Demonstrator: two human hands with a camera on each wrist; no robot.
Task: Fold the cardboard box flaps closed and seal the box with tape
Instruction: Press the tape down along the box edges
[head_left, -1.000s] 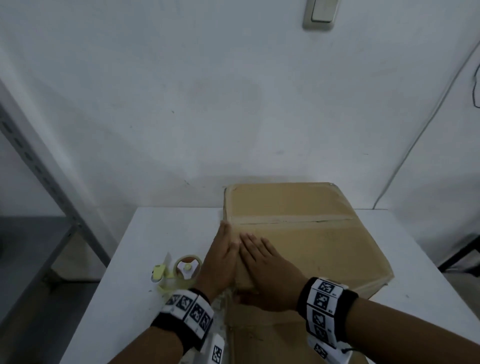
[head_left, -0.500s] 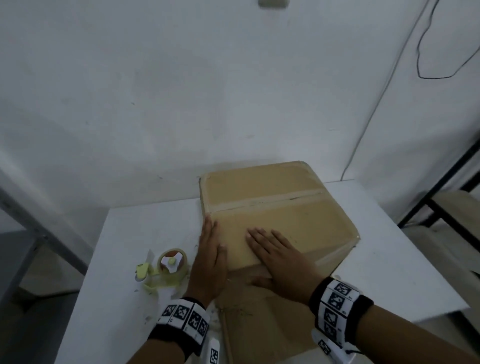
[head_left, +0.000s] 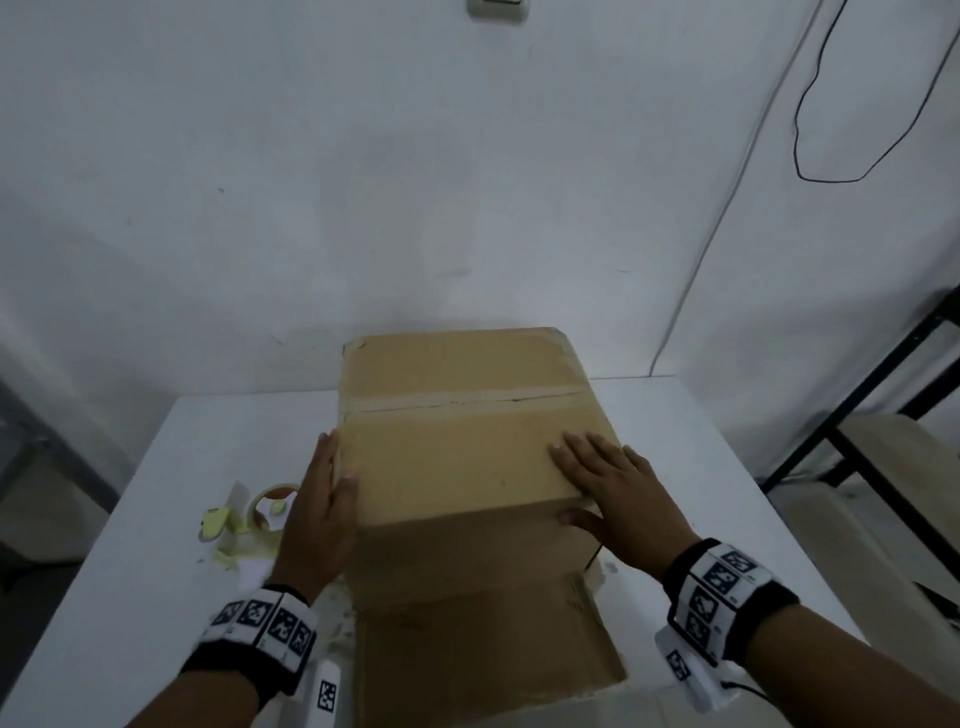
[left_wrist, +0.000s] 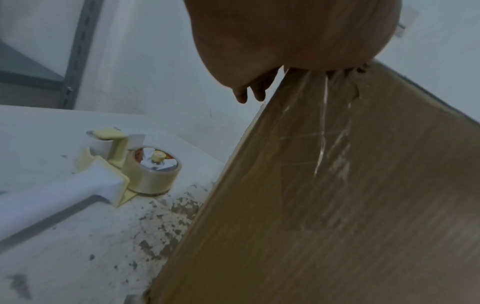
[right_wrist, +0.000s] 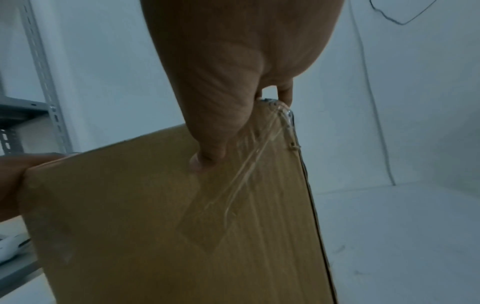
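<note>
A brown cardboard box (head_left: 467, 452) stands on a white table (head_left: 156, 519), its top flaps folded shut and a taped seam (head_left: 457, 400) running across the top. My left hand (head_left: 324, 499) lies flat along the box's top left edge, fingers straight, thumb on the top. At the near right corner, my right hand (head_left: 608, 483) presses flat on the top, and its thumb (right_wrist: 207, 156) pushes against the front face. A yellow and white tape dispenser (left_wrist: 130, 162) with a roll of clear tape lies on the table to the left of the box. A loose flap (head_left: 483, 649) hangs toward me at the box's front.
A white wall stands right behind the box, with a black cable (head_left: 831, 130) hanging at the right. Grey metal shelving (left_wrist: 75, 61) is at the left and a dark frame (head_left: 857, 415) at the right. Tape scraps (head_left: 239, 561) lie by the dispenser.
My right hand has slid from the middle of the box top to its near right corner. My left hand has stayed at the left edge. The camera view has moved.
</note>
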